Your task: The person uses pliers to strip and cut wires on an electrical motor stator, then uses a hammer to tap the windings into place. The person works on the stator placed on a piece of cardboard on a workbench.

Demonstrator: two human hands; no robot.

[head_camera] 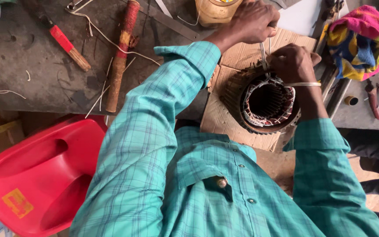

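In the head view, the round ribbed metal motor stator (266, 102) stands on a flat piece of brown cardboard (224, 120) at the edge of the dark workbench (31, 74). The left hand (254, 19) is closed around a thin white strip (263, 52) that goes down to the stator rim. The right hand (292, 63) is curled on the top rim, and what it grips I cannot tell. Inside the bore many white slot liners and reddish windings already sit all around; the work at the rim seems not finished. A long cloth-wrapped wooden handle (120, 57) lies apart.
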